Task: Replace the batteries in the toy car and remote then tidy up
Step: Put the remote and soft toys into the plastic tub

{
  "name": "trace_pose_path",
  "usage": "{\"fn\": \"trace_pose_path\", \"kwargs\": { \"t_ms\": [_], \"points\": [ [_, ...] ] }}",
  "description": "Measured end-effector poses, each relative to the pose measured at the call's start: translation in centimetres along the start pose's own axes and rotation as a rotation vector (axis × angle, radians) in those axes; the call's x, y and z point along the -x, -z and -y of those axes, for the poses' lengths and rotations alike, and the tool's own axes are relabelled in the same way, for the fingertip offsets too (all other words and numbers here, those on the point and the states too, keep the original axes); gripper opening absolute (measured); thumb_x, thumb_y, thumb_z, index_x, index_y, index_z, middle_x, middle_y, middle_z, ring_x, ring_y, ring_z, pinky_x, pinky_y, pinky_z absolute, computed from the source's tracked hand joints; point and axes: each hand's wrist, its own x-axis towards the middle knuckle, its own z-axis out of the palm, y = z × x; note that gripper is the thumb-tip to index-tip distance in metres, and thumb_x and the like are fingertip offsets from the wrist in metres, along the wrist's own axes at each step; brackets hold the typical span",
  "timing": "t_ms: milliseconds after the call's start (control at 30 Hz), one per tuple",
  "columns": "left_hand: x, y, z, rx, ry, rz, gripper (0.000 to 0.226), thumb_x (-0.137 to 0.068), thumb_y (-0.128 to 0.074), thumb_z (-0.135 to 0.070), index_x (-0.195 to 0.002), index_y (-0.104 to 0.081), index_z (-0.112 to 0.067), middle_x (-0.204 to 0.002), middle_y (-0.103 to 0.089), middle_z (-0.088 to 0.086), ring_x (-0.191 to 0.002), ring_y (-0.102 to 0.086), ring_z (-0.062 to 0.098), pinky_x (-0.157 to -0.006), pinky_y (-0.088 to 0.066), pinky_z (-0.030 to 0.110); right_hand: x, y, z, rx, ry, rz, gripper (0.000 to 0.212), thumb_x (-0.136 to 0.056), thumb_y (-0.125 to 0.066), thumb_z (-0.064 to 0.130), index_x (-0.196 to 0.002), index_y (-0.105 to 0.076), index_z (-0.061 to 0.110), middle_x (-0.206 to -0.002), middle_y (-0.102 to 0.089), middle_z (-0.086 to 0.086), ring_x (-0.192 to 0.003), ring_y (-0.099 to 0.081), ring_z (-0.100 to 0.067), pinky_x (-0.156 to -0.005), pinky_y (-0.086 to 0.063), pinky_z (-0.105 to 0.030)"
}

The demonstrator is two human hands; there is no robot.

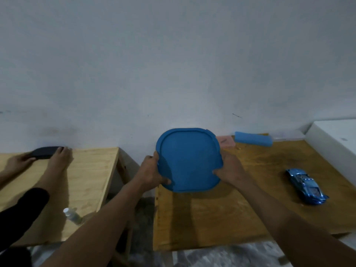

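Both my hands hold a blue rounded-square lid (pixel 188 158), tilted up toward me above the darker wooden table (pixel 221 218). My left hand (pixel 152 170) grips its left edge and my right hand (pixel 229 168) grips its right edge. A shiny blue toy car (pixel 305 186) lies on the table to the right, apart from my hands. A pink box (pixel 227 141) shows partly behind the lid. A blue oblong object (pixel 253 138) lies at the back near the wall. I cannot see a remote or any batteries.
A lighter wooden table (pixel 86 170) stands to the left across a gap. Another person's hands (pixel 57 160) rest there on a dark curved object (pixel 45 152). A small clear bottle (pixel 73 215) lies near its front. A white box (pixel 335 143) sits at far right.
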Motion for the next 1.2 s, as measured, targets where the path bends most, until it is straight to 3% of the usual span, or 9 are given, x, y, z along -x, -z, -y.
{"fn": "trace_pose_path", "kwargs": {
  "t_ms": [100, 167, 367, 600, 800, 1000, 1200],
  "points": [
    [-2.3, 0.3, -0.5, -0.017, -0.004, -0.003, 0.103, -0.064, -0.087, -0.019, -0.143, -0.022, -0.014, -0.129, -0.038, 0.007, -0.12, -0.043, 0.026, -0.096, -0.048, 0.033, -2.5, 0.7, -0.4, 0.015, 0.048, 0.133, 0.067, -0.055, -0.088, 0.015, -0.114, -0.056, 0.019, -0.105, -0.062, 0.005, -0.095, -0.058, -0.015, -0.079, -0.054, -0.034],
    [-3.9, 0.2, -0.8, -0.041, 0.002, -0.01, 0.102, -0.064, -0.088, -0.019, -0.142, -0.024, -0.013, -0.129, -0.039, 0.009, -0.119, -0.044, 0.026, -0.095, -0.047, 0.033, -4.4, 1.1, -0.9, 0.029, 0.058, 0.198, 0.083, -0.044, -0.091, 0.025, -0.118, -0.053, 0.023, -0.108, -0.061, 0.006, -0.099, -0.058, -0.016, -0.086, -0.053, -0.038],
    [-7.7, -1.0, -1.9, -0.08, 0.051, -0.015, 0.104, -0.062, -0.088, -0.025, -0.143, -0.024, -0.013, -0.13, -0.039, 0.009, -0.119, -0.043, 0.025, -0.095, -0.046, 0.031, -9.4, 2.3, -2.7, 0.134, 0.084, 0.29, 0.101, -0.043, -0.089, 0.036, -0.133, -0.044, 0.026, -0.115, -0.06, 0.011, -0.106, -0.057, -0.017, -0.09, -0.053, -0.039],
    [-10.7, -1.4, -1.6, -0.105, 0.11, -0.004, 0.103, -0.06, -0.089, -0.028, -0.141, -0.028, -0.013, -0.129, -0.036, 0.007, -0.118, -0.042, 0.025, -0.099, -0.047, 0.035, -12.7, 2.0, -3.2, 0.101, 0.062, 0.393, 0.085, -0.059, -0.088, 0.02, -0.131, -0.043, 0.028, -0.118, -0.06, 0.009, -0.108, -0.057, -0.016, -0.095, -0.051, -0.04],
    [-13.0, -1.4, 0.1, -0.131, 0.167, 0.059, 0.101, -0.062, -0.088, -0.027, -0.142, -0.027, -0.013, -0.133, -0.034, 0.007, -0.123, -0.04, 0.026, -0.101, -0.045, 0.035, -14.6, -0.2, -3.3, 0.079, 0.018, 0.438, 0.083, -0.059, -0.088, 0.017, -0.131, -0.047, 0.024, -0.123, -0.059, 0.006, -0.113, -0.056, -0.02, -0.096, -0.05, -0.041],
    [-15.4, -1.4, 1.6, -0.099, 0.175, 0.093, 0.092, -0.062, -0.088, -0.026, -0.136, -0.036, -0.014, -0.131, -0.037, 0.006, -0.12, -0.041, 0.024, -0.098, -0.045, 0.034, -17.1, -1.0, -3.0, 0.089, -0.061, 0.473, 0.076, -0.063, -0.087, 0.012, -0.129, -0.05, 0.018, -0.122, -0.06, 0.004, -0.107, -0.055, -0.017, -0.087, -0.047, -0.029],
    [-17.2, -1.0, 2.4, -0.094, 0.153, 0.136, 0.092, -0.06, -0.09, -0.03, -0.135, -0.04, -0.012, -0.13, -0.04, 0.006, -0.12, -0.044, 0.025, -0.096, -0.048, 0.035, -18.5, -1.4, -3.0, 0.129, -0.119, 0.469, 0.076, -0.061, -0.088, 0.012, -0.129, -0.052, 0.015, -0.122, -0.062, 0.0, -0.11, -0.057, -0.021, -0.095, -0.05, -0.037]
  ]
}}
